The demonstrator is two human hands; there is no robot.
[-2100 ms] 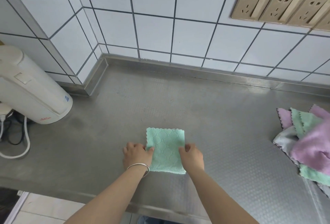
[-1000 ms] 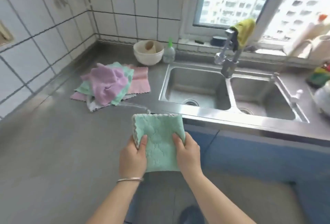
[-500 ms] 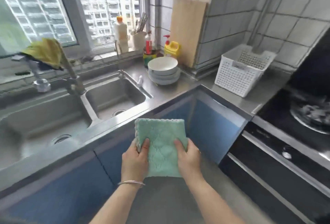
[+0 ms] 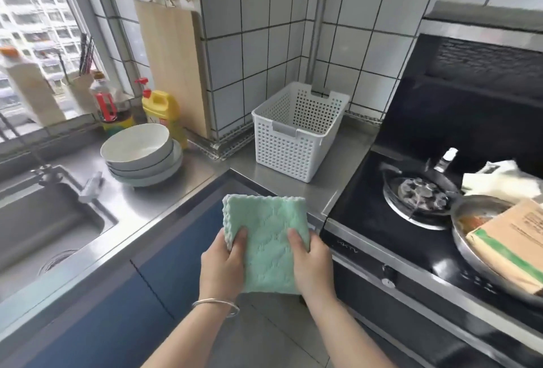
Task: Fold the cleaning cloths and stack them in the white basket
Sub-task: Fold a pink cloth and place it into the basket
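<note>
While the white basket (image 4: 296, 135) stood on the counter, items ran thus. Left of the basket: stacked bowls (image 4: 141, 156). Nearer than the basket: left hand (image 4: 224, 265), thumb pinching the folded green cloth (image 4: 266, 238); right hand (image 4: 313, 262) pinching likewise. Advice: keep cloth level, lower flat onto basket floor, edges squared.

White bowls (image 4: 138, 147) are sitting stacked on the steel table (image 4: 176, 191) beside the sink (image 4: 44, 226). A wooden cutting board (image 4: 173, 74) is hanging on the tiled wall, a yellow bottle (image 4: 161, 109) standing before it. A cardboard box (image 4: 511, 241) is lying in a pan (image 4: 470, 238) on the black stove (image 4: 382, 215).
</note>
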